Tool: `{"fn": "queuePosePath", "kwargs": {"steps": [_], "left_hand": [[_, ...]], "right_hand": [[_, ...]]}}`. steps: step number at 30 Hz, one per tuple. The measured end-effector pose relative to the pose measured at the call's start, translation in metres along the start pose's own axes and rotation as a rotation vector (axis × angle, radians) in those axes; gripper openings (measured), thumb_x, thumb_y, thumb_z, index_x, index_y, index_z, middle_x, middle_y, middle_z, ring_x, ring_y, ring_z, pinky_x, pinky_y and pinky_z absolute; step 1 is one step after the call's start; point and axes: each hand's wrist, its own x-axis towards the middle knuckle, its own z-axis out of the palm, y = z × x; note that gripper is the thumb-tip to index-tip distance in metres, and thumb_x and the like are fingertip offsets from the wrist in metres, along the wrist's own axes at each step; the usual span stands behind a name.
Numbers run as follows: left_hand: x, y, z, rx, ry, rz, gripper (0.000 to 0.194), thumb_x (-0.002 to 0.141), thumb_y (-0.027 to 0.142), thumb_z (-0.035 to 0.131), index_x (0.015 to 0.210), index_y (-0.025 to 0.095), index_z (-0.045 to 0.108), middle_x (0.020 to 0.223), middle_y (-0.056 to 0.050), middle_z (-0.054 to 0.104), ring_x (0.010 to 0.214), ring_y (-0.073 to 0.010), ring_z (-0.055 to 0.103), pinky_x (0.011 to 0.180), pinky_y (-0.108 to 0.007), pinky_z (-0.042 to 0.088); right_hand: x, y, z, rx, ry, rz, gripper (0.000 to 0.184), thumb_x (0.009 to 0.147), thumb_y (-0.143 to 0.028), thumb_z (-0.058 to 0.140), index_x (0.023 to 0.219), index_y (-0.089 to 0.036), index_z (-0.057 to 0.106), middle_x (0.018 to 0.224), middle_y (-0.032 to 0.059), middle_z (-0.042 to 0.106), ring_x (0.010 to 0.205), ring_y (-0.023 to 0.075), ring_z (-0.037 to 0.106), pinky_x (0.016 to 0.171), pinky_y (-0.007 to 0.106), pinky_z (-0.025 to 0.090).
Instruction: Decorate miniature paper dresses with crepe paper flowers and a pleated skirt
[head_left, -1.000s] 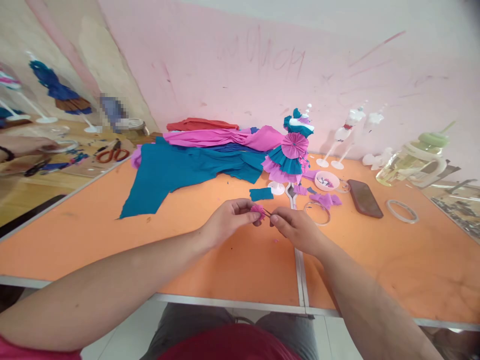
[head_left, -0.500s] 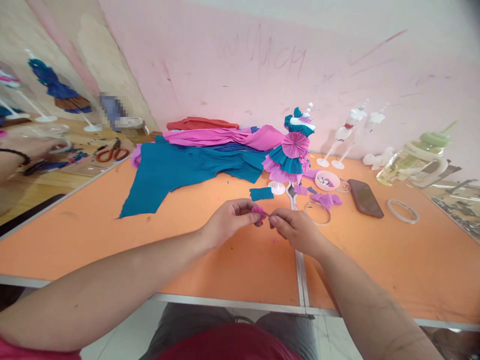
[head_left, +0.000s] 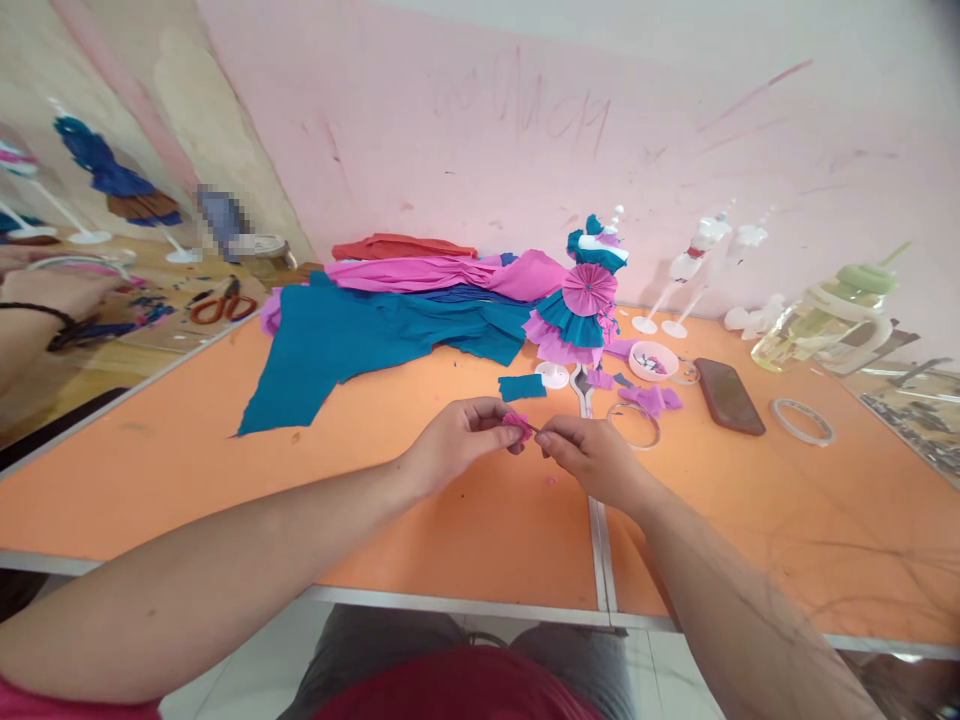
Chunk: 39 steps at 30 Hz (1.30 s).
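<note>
My left hand point(head_left: 474, 440) is closed, pinching a small ruffled pink paper flower point(head_left: 516, 425) between thumb and fingers. In my right hand point(head_left: 589, 450) is a thin dark stick-like tool point(head_left: 534, 430), pinched near its end, its tip at the flower. What kind of tool it is I cannot make out, as the fingers cover most of it. Just beyond my hands lies a small teal paper rectangle point(head_left: 522, 387). Behind it stands a small dress form point(head_left: 592, 290) in a teal and pink pleated paper dress with a round pink rosette.
Teal crepe paper point(head_left: 360, 335) and pink crepe paper point(head_left: 450, 274) lie at the back. To the right are a pink bowl point(head_left: 652, 362), a phone point(head_left: 729, 396), a tape roll point(head_left: 803, 422) and a jug point(head_left: 825, 310). At far left, a co-worker's hand point(head_left: 64, 290) is near orange-handled scissors point(head_left: 223, 305).
My hands stay almost in place, still holding the flower and the thin tool. The co-worker's hand at far left has shifted, with a clear ring now raised above the wrist.
</note>
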Motion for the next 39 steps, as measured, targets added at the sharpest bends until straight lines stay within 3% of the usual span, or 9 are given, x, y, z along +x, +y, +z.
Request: {"fn": "queuePosePath", "kwargs": {"steps": [18, 25, 31, 34, 37, 39], "left_hand": [[-0.002, 0.002, 0.001, 0.180, 0.001, -0.039, 0.031, 0.079, 0.044, 0.073, 0.088, 0.015, 0.070, 0.080, -0.006, 0.072, 0.080, -0.0202, 0.067, 0.080, -0.033, 0.050], [-0.003, 0.004, 0.000, 0.200, -0.008, -0.033, 0.026, 0.081, 0.039, 0.072, 0.090, 0.014, 0.070, 0.081, -0.006, 0.072, 0.080, -0.0194, 0.067, 0.080, -0.032, 0.050], [-0.003, 0.006, 0.001, 0.199, -0.019, -0.044, 0.029, 0.081, 0.041, 0.070, 0.090, 0.014, 0.071, 0.084, -0.008, 0.073, 0.083, -0.0219, 0.068, 0.083, -0.036, 0.051], [-0.003, 0.005, 0.003, 0.186, -0.040, -0.063, 0.028, 0.079, 0.040, 0.072, 0.087, 0.014, 0.070, 0.086, -0.009, 0.074, 0.083, -0.0229, 0.069, 0.082, -0.036, 0.052], [-0.003, 0.003, 0.005, 0.244, -0.067, -0.097, 0.028, 0.077, 0.041, 0.073, 0.084, 0.014, 0.069, 0.083, -0.008, 0.073, 0.080, -0.0221, 0.068, 0.078, -0.034, 0.052], [-0.003, 0.002, 0.006, 0.319, -0.087, -0.091, 0.028, 0.078, 0.041, 0.071, 0.082, 0.014, 0.069, 0.081, -0.007, 0.072, 0.079, -0.0218, 0.067, 0.075, -0.032, 0.051]], "right_hand": [[-0.001, 0.004, -0.001, -0.064, -0.013, -0.020, 0.045, 0.094, -0.059, 0.044, 0.084, -0.021, 0.066, 0.067, -0.0009, 0.057, 0.060, 0.0128, 0.054, 0.057, 0.026, 0.034], [0.000, 0.003, 0.000, -0.062, -0.007, -0.018, 0.043, 0.093, -0.057, 0.045, 0.084, -0.022, 0.068, 0.071, 0.0022, 0.062, 0.063, 0.0164, 0.057, 0.058, 0.028, 0.037], [0.001, 0.004, -0.001, -0.090, 0.030, -0.002, 0.042, 0.093, -0.055, 0.045, 0.079, -0.022, 0.065, 0.065, -0.0001, 0.057, 0.061, 0.0144, 0.051, 0.056, 0.027, 0.034], [0.001, 0.004, -0.001, -0.082, 0.088, 0.012, 0.044, 0.094, -0.056, 0.041, 0.087, -0.021, 0.066, 0.069, -0.0006, 0.057, 0.063, 0.0135, 0.050, 0.059, 0.026, 0.035], [0.000, 0.002, 0.005, -0.044, 0.105, 0.000, 0.042, 0.089, -0.058, 0.051, 0.099, -0.020, 0.065, 0.065, -0.0022, 0.056, 0.059, 0.0120, 0.046, 0.057, 0.025, 0.034], [0.000, 0.001, 0.009, -0.036, 0.105, 0.004, 0.039, 0.084, -0.056, 0.059, 0.097, -0.020, 0.064, 0.059, -0.0039, 0.053, 0.054, 0.0111, 0.041, 0.054, 0.025, 0.031]]}}
